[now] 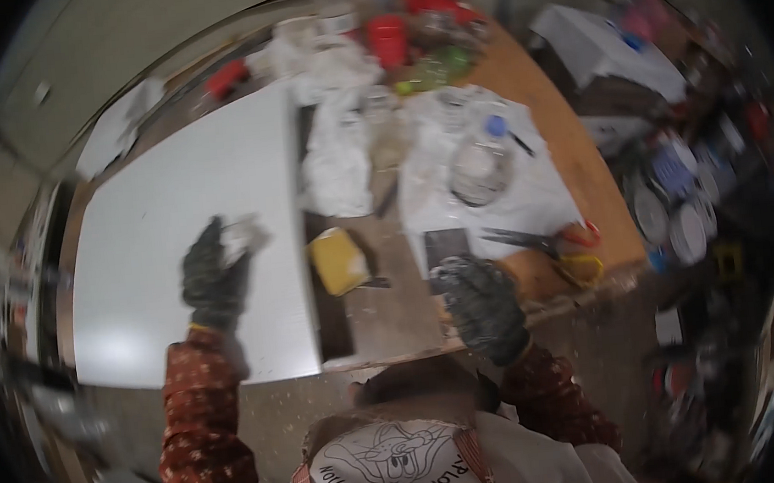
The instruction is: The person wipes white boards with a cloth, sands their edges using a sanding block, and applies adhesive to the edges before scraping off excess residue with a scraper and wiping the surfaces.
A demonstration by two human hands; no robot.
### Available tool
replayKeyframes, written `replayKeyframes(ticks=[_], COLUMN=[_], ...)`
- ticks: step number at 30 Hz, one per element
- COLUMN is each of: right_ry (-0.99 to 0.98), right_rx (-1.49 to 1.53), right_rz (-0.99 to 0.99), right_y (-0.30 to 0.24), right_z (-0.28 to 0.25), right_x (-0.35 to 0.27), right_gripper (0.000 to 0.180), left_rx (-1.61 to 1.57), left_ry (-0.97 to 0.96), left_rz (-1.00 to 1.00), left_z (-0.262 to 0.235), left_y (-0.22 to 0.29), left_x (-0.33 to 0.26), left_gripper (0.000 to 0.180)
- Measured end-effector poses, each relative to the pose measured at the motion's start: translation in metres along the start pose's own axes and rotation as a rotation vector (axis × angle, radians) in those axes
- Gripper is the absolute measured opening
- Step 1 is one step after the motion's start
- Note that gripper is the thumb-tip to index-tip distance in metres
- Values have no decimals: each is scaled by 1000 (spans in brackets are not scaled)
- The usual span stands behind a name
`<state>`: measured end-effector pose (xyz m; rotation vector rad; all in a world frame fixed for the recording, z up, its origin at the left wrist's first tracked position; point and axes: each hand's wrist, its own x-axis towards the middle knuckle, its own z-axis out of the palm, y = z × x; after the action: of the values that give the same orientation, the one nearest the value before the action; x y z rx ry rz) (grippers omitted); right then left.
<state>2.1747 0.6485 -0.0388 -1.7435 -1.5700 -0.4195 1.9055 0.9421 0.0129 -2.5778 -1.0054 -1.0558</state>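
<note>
Over the panel (170, 187), the left hand (211, 280) is resting half-closed on a blurred white wad (241, 238); grit caught under it could be leaving scratches. Right of the panel, the right hand (483, 305) is lying curled over a dark pad (446, 246), how firmly I cannot tell, while scissors (544, 243) and a bottle (480, 171) are sitting farther right of the panel, where a careless sweep could be catching them.

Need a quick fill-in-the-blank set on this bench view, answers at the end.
1. The left hand and right hand wear dark ____.
2. The yellow block lies between the white panel and the ____ hand.
3. The scissors have red and ____ handles.
4. The round clear bottle has a ____ cap.
Missing: gloves; right; yellow; blue.
</note>
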Motion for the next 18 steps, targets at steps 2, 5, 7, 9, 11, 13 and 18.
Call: replayKeyframes(ticks=[2,5,7,9,11,13,18], right_ry=[-84,51,102,79,86,93,-200], right_rx=[24,-187,-458,-436,-124,-230,-263], right_rz=[-43,-2,9,71,370,351,408], right_y=[8,48,80,100,115,138,234], right_z=[-30,-61,-85,-100,-105,-91,-31], right_x=[0,-8,-21,-5,20,42,145], right_gripper=[32,30,30,29,31,31,32], left_rx=[134,228,69,48,48,68,326], left_ry=[-102,-377,-317,-233,-150,-67,-150], left_rz=[-60,-265,-294,-237,-135,14,8], left_z=[-11,-17,-24,-52,-79,-92,-139], left_y=[-10,-47,-62,-32,-6,7,47], left_x=[18,51,59,71,68,53,-16], left_gripper=[56,74,84,80,74,66,61])
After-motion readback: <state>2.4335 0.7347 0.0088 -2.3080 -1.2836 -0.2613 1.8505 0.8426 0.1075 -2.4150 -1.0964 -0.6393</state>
